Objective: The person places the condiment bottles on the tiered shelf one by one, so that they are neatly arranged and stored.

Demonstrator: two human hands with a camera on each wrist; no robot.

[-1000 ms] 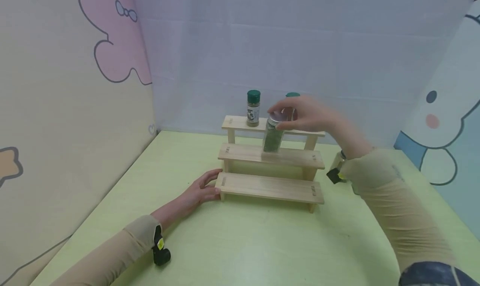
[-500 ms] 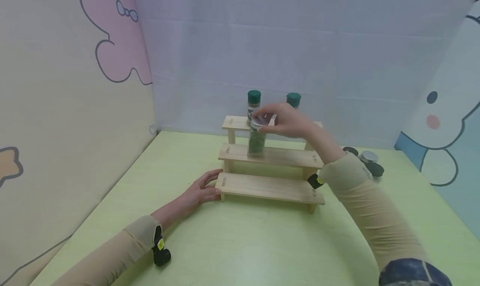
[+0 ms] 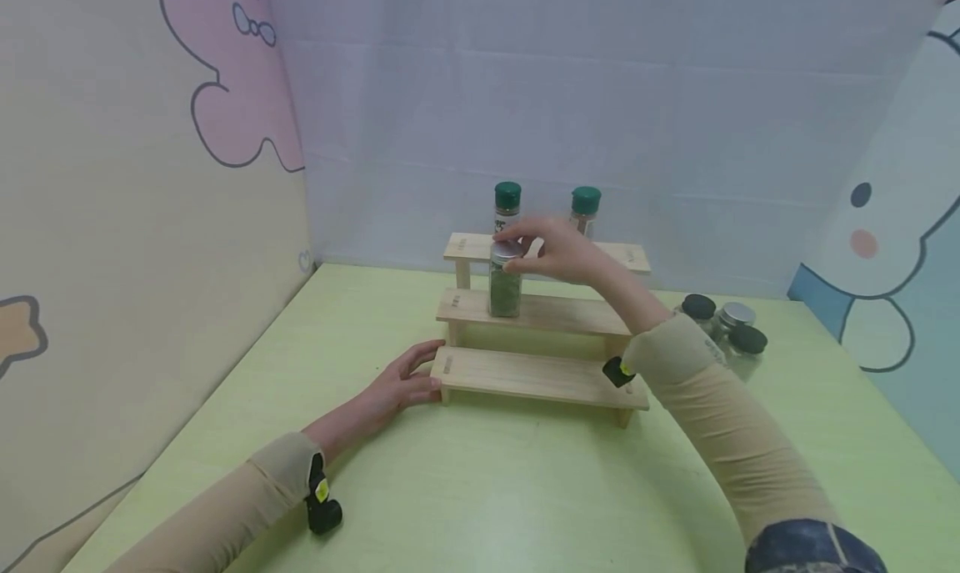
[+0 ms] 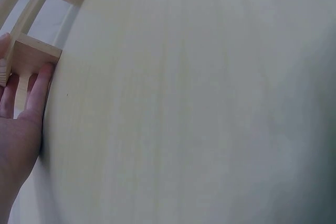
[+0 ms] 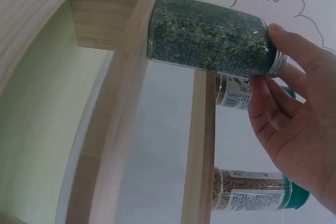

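A three-tier wooden rack (image 3: 540, 376) stands on the table. My right hand (image 3: 558, 249) pinches the silver lid of a square glass spice jar (image 3: 505, 294) between thumb and fingers. Dried green flakes fill the jar (image 5: 210, 35), and it stands upright at the left part of the middle tier, its base right at the board. My left hand (image 3: 397, 385) holds the left end of the lowest tier, its fingers at the end leg (image 4: 34, 55) in the left wrist view. Two green-capped spice bottles, one left (image 3: 507, 202) and one right (image 3: 585, 206), stand on the top tier behind.
Several jars with black or silver lids, among them a black-lidded jar (image 3: 746, 344), stand on the table right of the rack, near my right sleeve. A pale cloth wall (image 3: 600, 123) rises behind the rack, with printed walls on both sides.
My right hand has brought the green-flake jar leftward along the middle tier, and the jar has gone from tilted to upright. The left hand has stayed in place at the rack's end.
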